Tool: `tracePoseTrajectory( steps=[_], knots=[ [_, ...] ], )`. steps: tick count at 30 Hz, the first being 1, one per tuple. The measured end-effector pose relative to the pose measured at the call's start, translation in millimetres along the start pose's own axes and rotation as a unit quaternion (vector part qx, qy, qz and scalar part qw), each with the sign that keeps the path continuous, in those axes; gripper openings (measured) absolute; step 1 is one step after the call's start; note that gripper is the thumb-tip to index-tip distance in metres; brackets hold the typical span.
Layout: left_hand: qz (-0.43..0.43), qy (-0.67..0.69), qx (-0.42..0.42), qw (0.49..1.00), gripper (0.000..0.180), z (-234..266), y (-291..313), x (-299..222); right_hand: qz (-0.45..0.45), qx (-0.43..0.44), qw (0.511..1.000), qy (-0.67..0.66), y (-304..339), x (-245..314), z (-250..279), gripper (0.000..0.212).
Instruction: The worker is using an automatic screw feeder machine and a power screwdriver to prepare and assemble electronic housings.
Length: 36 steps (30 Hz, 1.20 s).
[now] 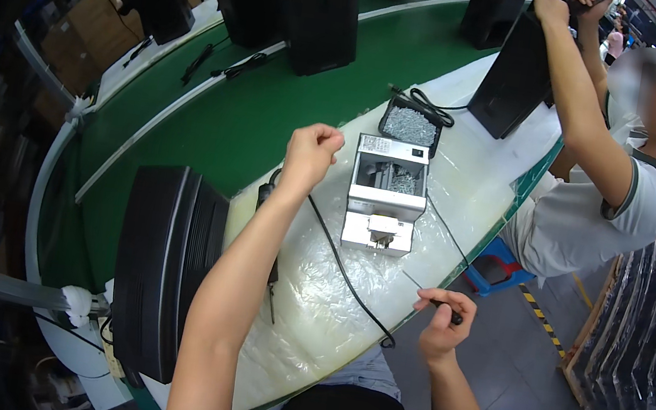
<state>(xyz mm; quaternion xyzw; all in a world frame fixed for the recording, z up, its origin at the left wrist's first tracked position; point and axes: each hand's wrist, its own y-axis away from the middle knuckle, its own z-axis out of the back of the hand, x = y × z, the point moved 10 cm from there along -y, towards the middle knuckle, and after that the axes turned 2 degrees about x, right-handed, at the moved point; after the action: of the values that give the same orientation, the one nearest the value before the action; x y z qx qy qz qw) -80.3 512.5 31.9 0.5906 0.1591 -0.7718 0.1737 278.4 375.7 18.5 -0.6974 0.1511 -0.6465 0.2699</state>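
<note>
My left hand (312,152) is raised over the white workbench (472,192), its fingers closed, and a black cable (341,264) runs down from under it toward the bench's near edge. My right hand (442,315) hangs off the bench edge, pinching a thin dark rod-like tool (448,308). Between the two hands stands a small silver screw feeder box (384,204) with screws in its open top. A black speaker box (163,266) lies on its side to the left of my left forearm. A dark screwdriver-like tool (273,273) lies on the bench behind my left arm.
A black tray of screws (410,124) sits beyond the feeder. A person in a white shirt (604,210) at the right holds another black speaker box (519,68) upright. More black boxes (322,11) stand on the green conveyor belt (222,123). A blue stool (495,266) is below the bench.
</note>
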Motion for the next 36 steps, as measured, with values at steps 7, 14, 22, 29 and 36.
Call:
tracePoseTrajectory(
  steps=[7, 14, 22, 29, 36],
  knots=[
    [0.058, -0.118, 0.043, 0.990, 0.014, -24.0, 44.1, 120.9, -0.068, 0.014, 0.998, 0.005, 10.3, -17.9, 7.5, 0.020],
    [0.055, -0.089, 0.043, 0.994, 0.015, -33.0, 43.7, 125.0, -0.078, 0.019, 0.996, 0.048, -2.0, -21.3, 9.9, 0.018],
    [0.174, 0.106, 0.013, 0.979, 0.013, -52.9, 54.8, 162.0, -0.069, 0.048, 0.993, 0.083, -14.4, -14.0, -4.4, 0.021],
    [0.073, 0.040, 0.026, 0.996, 0.023, -33.4, 68.5, 154.9, -0.013, 0.084, 0.993, 0.076, -34.8, -0.2, -21.7, 0.025],
    [-0.065, 0.002, -0.112, 0.992, 0.020, -2.0, 152.9, 74.7, -0.022, 0.152, 0.984, 0.087, -91.7, 3.0, -68.0, 0.029]
  ],
)
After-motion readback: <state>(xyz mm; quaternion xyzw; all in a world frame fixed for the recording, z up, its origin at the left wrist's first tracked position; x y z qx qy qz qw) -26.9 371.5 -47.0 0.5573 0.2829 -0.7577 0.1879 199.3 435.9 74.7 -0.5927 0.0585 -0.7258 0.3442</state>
